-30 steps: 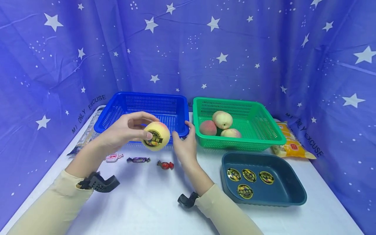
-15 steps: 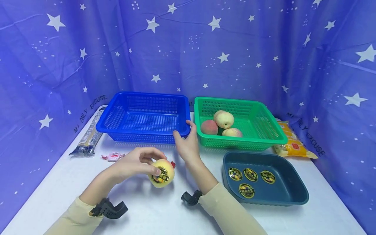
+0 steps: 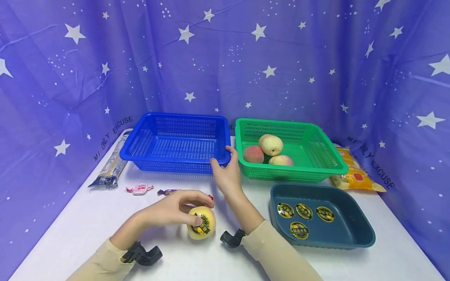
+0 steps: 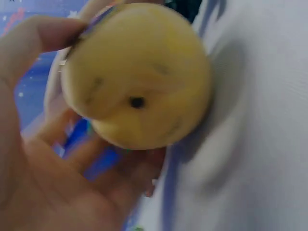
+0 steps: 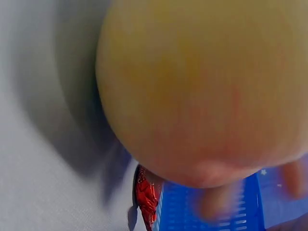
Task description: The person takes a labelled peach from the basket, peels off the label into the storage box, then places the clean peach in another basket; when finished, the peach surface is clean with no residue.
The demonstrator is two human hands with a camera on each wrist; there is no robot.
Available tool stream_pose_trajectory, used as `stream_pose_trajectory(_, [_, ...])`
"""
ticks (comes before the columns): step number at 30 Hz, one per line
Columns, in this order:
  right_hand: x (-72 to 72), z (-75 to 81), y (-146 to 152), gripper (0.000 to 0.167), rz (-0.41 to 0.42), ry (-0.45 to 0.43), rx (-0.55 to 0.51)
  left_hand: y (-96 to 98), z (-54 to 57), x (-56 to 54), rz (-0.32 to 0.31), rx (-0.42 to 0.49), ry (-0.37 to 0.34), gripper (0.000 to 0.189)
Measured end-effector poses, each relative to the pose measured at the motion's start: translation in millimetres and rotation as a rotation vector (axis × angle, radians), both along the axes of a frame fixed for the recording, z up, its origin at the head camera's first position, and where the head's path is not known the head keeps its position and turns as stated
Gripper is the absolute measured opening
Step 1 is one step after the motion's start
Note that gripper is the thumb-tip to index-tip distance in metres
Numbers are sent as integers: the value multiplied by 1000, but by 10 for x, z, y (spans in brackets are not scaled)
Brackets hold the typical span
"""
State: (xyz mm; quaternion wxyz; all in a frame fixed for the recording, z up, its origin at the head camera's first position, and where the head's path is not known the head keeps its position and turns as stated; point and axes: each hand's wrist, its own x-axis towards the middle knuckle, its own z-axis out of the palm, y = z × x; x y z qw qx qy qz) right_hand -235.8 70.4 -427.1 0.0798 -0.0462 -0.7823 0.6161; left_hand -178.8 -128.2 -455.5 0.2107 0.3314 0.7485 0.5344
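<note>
In the head view my left hand (image 3: 168, 210) holds a yellow peach (image 3: 207, 233) low over the table's front middle. My thumb lies on the round black-and-gold sticker (image 3: 203, 230) on its side. The left wrist view shows the peach (image 4: 139, 72) with a dark stem pit, fingers curled behind it and a shadow beside it. My right hand (image 3: 228, 175) grips the front right corner of the blue basket (image 3: 175, 159), thumb at the front rim and fingers at the side. The peach (image 5: 202, 86) fills much of the right wrist view, hiding most of that hand.
The green basket (image 3: 299, 170) holds several peaches (image 3: 272, 146). A dark teal tray (image 3: 351, 234) carries several similar stickers (image 3: 325, 214). Pink-white (image 3: 140, 189), purple (image 3: 166, 192) and red (image 5: 148, 195) wrapped candies lie before the blue basket. Packets (image 3: 114, 160) stand by both baskets' outer sides.
My left hand has brought the peach down from in front of the blue basket toward the table's front and slightly right. My right hand stays at the basket's corner.
</note>
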Motion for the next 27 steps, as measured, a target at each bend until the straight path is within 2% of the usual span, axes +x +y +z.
stream_pose_trajectory(3, [8, 6, -4, 70, 4, 3, 5, 9, -62, -28, -74, 68, 66, 37])
stream_pose_trajectory(6, [5, -10, 0, 69, 10, 1, 8, -6, -86, -33, -103, 97, 95, 33])
stream_pose_trajectory(11, [81, -1, 34, 69, 44, -17, 5, -46, -92, -22, -92, 61, 105, 56])
stream_pose_trajectory(13, [156, 24, 70, 70, 61, -37, 12, -51, -105, -26, -72, 40, 115, 63])
stream_pose_trajectory(19, [461, 147, 218, 68, 111, -60, 90, -54, -143, -49, -33, 30, 110, 70])
stream_pose_trajectory(21, [573, 202, 265, 62, 140, -20, 102, -55, -145, -52, -32, 38, 91, 73])
stream_pose_trajectory(23, [665, 251, 317, 49, 193, 50, 117, -55, -143, -51, -32, 43, 70, 74])
stream_pose_trajectory(25, [726, 293, 376, 32, 288, 154, 164, -55, -140, -45, -30, 45, 49, 74])
stream_pose_trajectory(27, [756, 323, 439, 21, 418, 265, 264, -53, -140, -39, -34, 46, 35, 75])
